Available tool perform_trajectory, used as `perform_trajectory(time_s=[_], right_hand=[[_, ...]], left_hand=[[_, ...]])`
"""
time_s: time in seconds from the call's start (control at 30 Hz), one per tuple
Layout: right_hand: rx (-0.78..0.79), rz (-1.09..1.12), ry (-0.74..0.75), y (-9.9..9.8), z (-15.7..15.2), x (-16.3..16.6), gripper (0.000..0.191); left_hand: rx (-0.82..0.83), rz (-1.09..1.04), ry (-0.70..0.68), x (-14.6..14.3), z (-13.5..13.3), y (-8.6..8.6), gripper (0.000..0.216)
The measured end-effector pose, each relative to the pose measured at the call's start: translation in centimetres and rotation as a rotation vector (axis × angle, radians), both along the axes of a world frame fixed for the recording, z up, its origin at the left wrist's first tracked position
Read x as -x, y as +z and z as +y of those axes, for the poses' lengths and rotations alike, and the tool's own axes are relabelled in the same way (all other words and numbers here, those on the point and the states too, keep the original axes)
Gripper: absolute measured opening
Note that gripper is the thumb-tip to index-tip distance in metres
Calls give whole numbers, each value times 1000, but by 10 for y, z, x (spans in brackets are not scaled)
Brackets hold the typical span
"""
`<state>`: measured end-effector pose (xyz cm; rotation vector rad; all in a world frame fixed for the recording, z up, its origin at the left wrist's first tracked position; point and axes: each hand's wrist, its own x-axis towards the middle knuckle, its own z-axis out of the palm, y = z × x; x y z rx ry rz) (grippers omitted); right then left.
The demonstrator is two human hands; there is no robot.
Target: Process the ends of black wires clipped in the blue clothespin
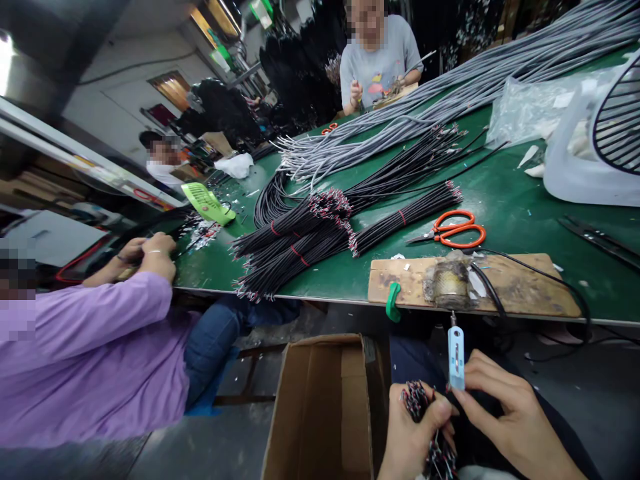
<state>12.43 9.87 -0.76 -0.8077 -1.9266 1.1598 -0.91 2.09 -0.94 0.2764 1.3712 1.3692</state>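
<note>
1. L hand (413, 437): grip clenched round a short bundle of thin black wires with red-and-white ends (416, 399). It is held low over the lap, just right of the open brown cardboard box (320, 407).
2. R hand (507, 413): grip pinches a small flat light-blue plastic tool (456, 357), upright, metal tip up. Tool body sits just beside the wire ends, poss. touching; angle too oblique to confirm.
3. Handling (est.):
   - Bundle is light and limp, and the strands splay readily. Hold w/ full fist below the ends.
   - Ends look fine and easily bent. Do not squeeze there.
   - Tool is light, rigid and smooth. Hold by the lower body.
4. Green worktop (525, 207), near edge: bare wooden board (520, 283) w/ grey metal lump (450, 283) and green plastic clip (393, 301).
5. Beyond: orange-handled scissors (453, 230), tied black wire bundles (300, 237), long grey cables (450, 87). White plastic fan (575, 167) at R.
6. L side: co-worker in purple sleeve (100, 347), hands at worktop edge. Far end: person in grey shirt (380, 63).
</note>
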Motion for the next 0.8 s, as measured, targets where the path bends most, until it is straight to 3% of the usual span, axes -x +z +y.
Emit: perform_trajectory(time_s=[0.2,0.8], right_hand=[[138,-2,77,0,3,-3,14],[199,8,127,-1,1,-3,18]], left_hand=[[-2,0,-50,2,0,3,51],[-7,-56,-170,9,-3,-3,49]])
